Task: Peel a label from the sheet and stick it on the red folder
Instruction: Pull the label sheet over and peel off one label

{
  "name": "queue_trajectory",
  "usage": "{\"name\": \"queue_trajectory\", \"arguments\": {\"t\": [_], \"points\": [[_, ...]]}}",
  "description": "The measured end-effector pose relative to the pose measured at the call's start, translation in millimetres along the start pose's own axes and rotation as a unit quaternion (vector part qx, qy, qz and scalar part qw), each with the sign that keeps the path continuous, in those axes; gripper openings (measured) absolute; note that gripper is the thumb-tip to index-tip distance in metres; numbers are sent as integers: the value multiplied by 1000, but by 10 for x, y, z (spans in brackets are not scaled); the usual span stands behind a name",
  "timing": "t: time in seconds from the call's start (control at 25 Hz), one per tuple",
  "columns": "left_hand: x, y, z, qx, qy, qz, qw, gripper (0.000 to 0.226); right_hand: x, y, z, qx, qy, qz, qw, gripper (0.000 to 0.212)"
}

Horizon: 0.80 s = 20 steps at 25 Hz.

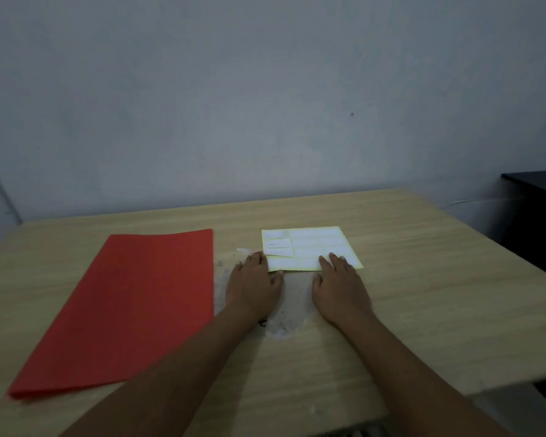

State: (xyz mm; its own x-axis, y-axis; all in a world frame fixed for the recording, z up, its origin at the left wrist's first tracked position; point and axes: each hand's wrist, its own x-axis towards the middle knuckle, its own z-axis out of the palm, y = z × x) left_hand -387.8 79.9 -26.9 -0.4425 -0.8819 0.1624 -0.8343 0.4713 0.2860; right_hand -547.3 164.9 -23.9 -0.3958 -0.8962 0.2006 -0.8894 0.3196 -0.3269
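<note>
A red folder (pixel 130 305) lies flat on the left half of the wooden table. To its right lies a pale yellow label sheet (pixel 309 247) with rows of white labels; one label (pixel 279 253) near its left edge sits skewed. My left hand (pixel 254 283) rests palm down at the sheet's near left corner, fingertips touching its edge. My right hand (pixel 341 287) lies flat on the near right part of the sheet, fingers spread over it. Neither hand holds anything.
The light wooden table (pixel 423 279) has a whitish worn patch (pixel 289 313) between my hands. A dark cabinet (pixel 536 209) stands beyond the table's right edge. A plain grey wall rises behind the table.
</note>
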Motion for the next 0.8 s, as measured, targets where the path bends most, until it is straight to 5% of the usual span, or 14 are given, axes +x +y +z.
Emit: {"name": "queue_trajectory", "arguments": {"t": [0.8], "points": [[-545, -211, -344, 11, 49, -64, 997, 55, -492, -335, 29, 13, 6, -35, 999, 53]]}}
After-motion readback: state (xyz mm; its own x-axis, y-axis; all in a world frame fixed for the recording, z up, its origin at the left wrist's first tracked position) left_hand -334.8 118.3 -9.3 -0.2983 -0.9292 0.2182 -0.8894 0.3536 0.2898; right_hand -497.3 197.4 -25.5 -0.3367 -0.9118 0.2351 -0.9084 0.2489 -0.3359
